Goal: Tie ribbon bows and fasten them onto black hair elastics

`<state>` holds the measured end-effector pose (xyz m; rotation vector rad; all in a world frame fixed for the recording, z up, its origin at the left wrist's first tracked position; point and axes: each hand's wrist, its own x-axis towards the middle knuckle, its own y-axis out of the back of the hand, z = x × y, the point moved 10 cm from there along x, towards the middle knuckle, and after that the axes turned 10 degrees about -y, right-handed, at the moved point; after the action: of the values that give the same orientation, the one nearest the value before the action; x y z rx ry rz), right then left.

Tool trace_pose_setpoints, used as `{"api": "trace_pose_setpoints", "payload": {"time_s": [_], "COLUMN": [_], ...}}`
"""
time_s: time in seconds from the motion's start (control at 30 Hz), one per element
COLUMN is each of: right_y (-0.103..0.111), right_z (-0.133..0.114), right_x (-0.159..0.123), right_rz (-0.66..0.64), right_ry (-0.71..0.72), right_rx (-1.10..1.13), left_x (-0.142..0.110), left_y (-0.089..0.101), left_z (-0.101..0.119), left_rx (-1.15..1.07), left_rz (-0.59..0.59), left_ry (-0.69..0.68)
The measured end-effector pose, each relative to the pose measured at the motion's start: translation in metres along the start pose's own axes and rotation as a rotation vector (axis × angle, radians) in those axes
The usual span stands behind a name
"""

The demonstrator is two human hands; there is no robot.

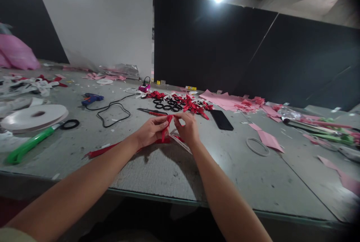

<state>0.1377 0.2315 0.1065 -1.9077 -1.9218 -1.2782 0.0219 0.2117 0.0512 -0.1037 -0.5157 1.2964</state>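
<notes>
My left hand (152, 131) pinches a red ribbon (167, 127) just above the table, its fingers closed. On the other side, my right hand (188, 126) is closed with thumb and fingertips at the top of the same ribbon. A white strip with printed lettering (180, 144) hangs below the right fingers. One red ribbon tail (104, 151) stretches left across the table beneath my left forearm. Just beyond my hands lies a thin dark tool with red on its handle (153, 112). Several black rings (168, 107) lie behind it, beside a pile of red and white bows (192, 103).
Left on the table (242, 174) are a white ribbon spool (19, 118), a green-handled cutter (32, 144), a black ring (69, 124) and a blue glue gun (92, 99) with its cord. Rightward are a black phone (222, 120), a grey ring (257, 147) and pink sheets (270, 141).
</notes>
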Motion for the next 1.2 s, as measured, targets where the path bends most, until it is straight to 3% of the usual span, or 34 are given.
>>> {"api": "trace_pose_setpoints", "payload": {"time_s": [0.27,0.53,0.77,0.93,1.2], "right_y": [-0.026,-0.027,-0.027,-0.028,-0.04], "right_z": [0.006,0.004,0.002,0.014,0.029], "right_x": [-0.006,-0.004,-0.004,-0.002,-0.007], "right_rz": [-0.166,-0.185,-0.22,-0.177,-0.231], "right_ry": [-0.109,-0.126,-0.178,-0.258,-0.406], "right_rx": [0.242,0.296,0.387,0.414,0.539], "left_x": [0.008,0.006,0.006,0.005,0.007], "left_y": [0.023,0.014,0.012,0.013,0.027], "left_z": [0.013,0.036,0.037,0.037,0.025], "left_rx": [0.154,0.518,0.685,0.718,0.578], "left_rz": [0.156,0.106,0.07,0.09,0.19], "left_ry": [-0.176,-0.29,-0.316,-0.318,-0.217]}}
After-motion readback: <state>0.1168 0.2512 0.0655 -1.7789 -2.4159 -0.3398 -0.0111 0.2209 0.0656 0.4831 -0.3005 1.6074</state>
